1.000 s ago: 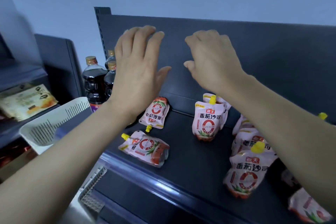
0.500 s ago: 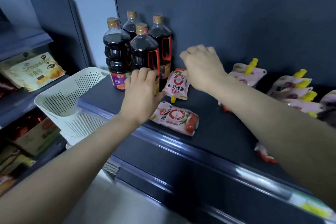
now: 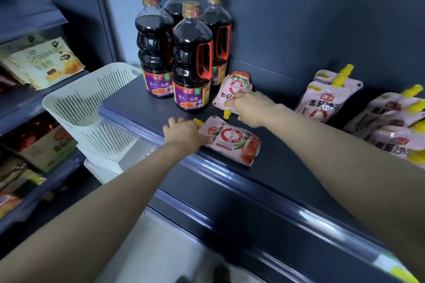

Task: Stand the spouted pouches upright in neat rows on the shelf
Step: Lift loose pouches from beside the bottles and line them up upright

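Observation:
Two pink-and-white spouted pouches with yellow caps lie flat on the dark shelf (image 3: 287, 156). The near pouch (image 3: 234, 142) rests by the front edge, and my left hand (image 3: 184, 134) grips its spout end. Behind it the far pouch (image 3: 232, 89) lies upside down with its spout toward me, my right hand (image 3: 249, 107) closed over its lower part. To the right, an upright pouch (image 3: 322, 99) leans against the back panel, with more pouches (image 3: 395, 122) piled beside it at the frame edge.
Several dark soy sauce bottles (image 3: 190, 64) stand at the shelf's back left, touching the far pouch. A white slotted basket (image 3: 87, 101) sits off the shelf's left end. Snack packets (image 3: 43, 62) fill the neighbouring shelves at left.
The view has tilted down and nearer. Both hands came down from mid-air to the shelf; the left has closed on the near pouch and the right on the far one.

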{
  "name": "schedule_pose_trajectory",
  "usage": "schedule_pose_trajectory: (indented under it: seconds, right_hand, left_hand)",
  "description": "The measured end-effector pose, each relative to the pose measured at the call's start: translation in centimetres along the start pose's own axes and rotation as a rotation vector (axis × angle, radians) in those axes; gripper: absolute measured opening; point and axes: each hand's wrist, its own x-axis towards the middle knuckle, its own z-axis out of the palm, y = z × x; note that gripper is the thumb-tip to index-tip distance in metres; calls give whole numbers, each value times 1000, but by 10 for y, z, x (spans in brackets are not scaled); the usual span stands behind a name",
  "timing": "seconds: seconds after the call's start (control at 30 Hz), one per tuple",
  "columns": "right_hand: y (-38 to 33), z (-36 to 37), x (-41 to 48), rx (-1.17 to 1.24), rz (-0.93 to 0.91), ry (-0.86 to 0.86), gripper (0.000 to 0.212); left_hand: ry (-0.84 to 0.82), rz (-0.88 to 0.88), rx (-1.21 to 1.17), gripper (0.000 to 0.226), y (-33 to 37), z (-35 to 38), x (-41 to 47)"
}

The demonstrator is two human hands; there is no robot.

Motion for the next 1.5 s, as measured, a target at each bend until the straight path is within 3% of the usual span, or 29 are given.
schedule_pose_trajectory:
  seconds: [0.1,0.3,0.37,0.53,0.6,0.7,0.83,0.9,1.03,1.2,1.33,1.5]
  right_hand:
    - [7,13,17,49,-49,-88,65]
    - [15,31,41,36,-150,-173,65]
    - [18,34,46,79,-151,-141,61]
    - [24,34,53,112,-240,-34,24]
    - [28,34,54,124,-274,-1,24]
    - [32,30,55,191,-315,69,30]
    - [41,11,58,264,-348,162,20]
    - [47,2,58,334,-303,235,12]
    - [55,-14,52,741,-155,400,6]
    - [54,-38,41,719,-75,563,13]
    - [51,-43,24,647,26,532,22]
    - [41,-46,-4,776,122,467,18]
  left_hand:
    - [1,-54,-32,48,5,3,7]
    - [-59,-193,-125,49,16,5,15]
    - [-63,-223,-177,49,16,4,16]
    - [-14,-232,-413,33,18,1,15]
    - [10,-194,-542,23,18,-1,13]
    - [73,-144,-706,28,22,-5,8]
    - [146,-69,-791,25,30,-19,6]
    - [205,-32,-813,24,34,-29,5]
    - [298,57,-839,25,36,-48,0]
    - [297,133,-872,26,30,-64,-6]
    - [204,189,-893,25,25,-71,-10]
    - [113,310,-764,24,23,-79,-15]
